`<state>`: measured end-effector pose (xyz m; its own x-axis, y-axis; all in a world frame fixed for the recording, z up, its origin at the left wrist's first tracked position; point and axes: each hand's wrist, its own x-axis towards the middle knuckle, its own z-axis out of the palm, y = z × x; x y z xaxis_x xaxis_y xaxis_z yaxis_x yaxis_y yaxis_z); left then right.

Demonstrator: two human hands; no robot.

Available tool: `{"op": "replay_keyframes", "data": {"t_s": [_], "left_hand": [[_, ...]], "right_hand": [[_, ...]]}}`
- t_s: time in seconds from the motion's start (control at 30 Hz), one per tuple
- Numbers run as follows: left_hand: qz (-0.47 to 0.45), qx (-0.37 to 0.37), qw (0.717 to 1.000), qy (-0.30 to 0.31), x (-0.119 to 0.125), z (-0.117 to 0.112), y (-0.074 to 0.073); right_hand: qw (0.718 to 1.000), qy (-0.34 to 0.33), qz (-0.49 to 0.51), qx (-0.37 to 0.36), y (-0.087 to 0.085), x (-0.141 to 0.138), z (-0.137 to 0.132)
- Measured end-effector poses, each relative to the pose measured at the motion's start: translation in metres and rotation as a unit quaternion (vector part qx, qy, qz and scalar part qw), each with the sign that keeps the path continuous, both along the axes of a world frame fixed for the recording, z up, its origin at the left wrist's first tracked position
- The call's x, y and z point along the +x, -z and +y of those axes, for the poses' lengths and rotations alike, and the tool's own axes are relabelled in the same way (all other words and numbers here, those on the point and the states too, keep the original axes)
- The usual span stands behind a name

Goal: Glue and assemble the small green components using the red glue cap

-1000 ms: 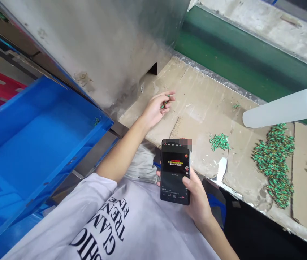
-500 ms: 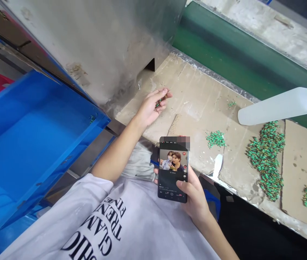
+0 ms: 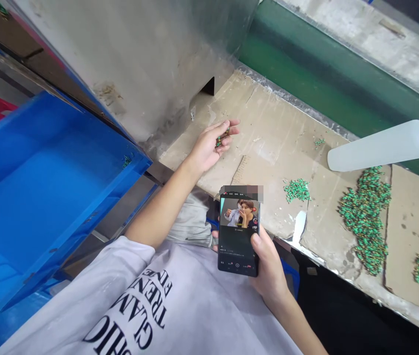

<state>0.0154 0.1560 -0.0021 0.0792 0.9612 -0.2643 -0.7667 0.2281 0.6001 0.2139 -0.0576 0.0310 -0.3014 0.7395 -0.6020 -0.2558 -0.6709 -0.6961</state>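
Observation:
My left hand [image 3: 211,145] is over the cardboard-covered bench, its fingers curled around a few small green and gold pieces [image 3: 219,141]. In my right hand [image 3: 270,264] is a smartphone [image 3: 237,246], screen up, held before my shirt. A video plays in the upper part of its screen, and my thumb lies at the right edge. To the right of the phone, a small heap of green pieces [image 3: 296,190] lies on the cardboard [image 3: 261,167]. Farther right spreads a much larger pile of green and gold pieces [image 3: 366,222].
A whitish plastic bottle [image 3: 383,146] with a blue cap leans over the bench near the large pile. Behind runs a green belt [image 3: 305,64]. A metal housing [image 3: 146,54] rises at the back left, and a blue bin [image 3: 47,197] stands at my left.
My right thumb has shifted from over the screen to its right edge. The video picture has changed. My left fingers have loosened slightly around the small pieces.

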Motion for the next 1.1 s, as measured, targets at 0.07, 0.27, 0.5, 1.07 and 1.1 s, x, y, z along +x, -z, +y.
{"op": "replay_keyframes", "data": {"t_s": [0.07, 0.27, 0.5, 1.07, 1.1], "left_hand": [[0.006, 0.007, 1.0, 0.001, 0.0, -0.001, 0.0], [0.007, 0.009, 1.0, 0.0, 0.0, -0.002, -0.001], [0.011, -0.01, 1.0, -0.008, 0.001, -0.002, -0.004], [0.009, 0.015, 1.0, 0.015, 0.003, -0.005, -0.001], [0.009, 0.019, 1.0, 0.014, 0.003, -0.005, 0.0]], "right_hand": [[1.0, -0.003, 0.011, 0.009, -0.001, 0.0, 0.001], [0.999, -0.013, 0.04, 0.018, -0.005, 0.002, 0.001], [0.998, -0.028, 0.054, 0.001, -0.004, 0.006, -0.004], [0.997, -0.035, 0.054, 0.033, 0.001, 0.009, -0.01], [0.997, -0.04, 0.06, 0.032, 0.002, 0.009, -0.011]]}}
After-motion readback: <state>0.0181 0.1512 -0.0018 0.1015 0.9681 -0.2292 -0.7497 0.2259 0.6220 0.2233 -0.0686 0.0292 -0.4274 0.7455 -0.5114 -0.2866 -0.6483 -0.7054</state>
